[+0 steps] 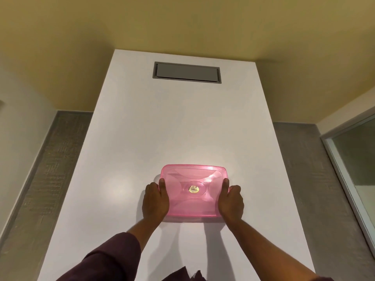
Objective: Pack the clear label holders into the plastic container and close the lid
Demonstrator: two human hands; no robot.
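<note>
A translucent pink plastic container [193, 179] sits on the white table [142, 138] with its pink lid on top; a small gold sticker marks the lid's middle. My left hand [155, 199] grips its left side, thumb on the lid's edge. On the opposite side my right hand [231, 200] holds it the same way. Pale shapes show faintly through the lid, but I cannot make out clear label holders.
A grey rectangular hatch [186, 72] is set flush into the far end of the table. Grey carpet runs along both long sides, a yellow wall stands behind, and a glass partition [357, 159] is at the right.
</note>
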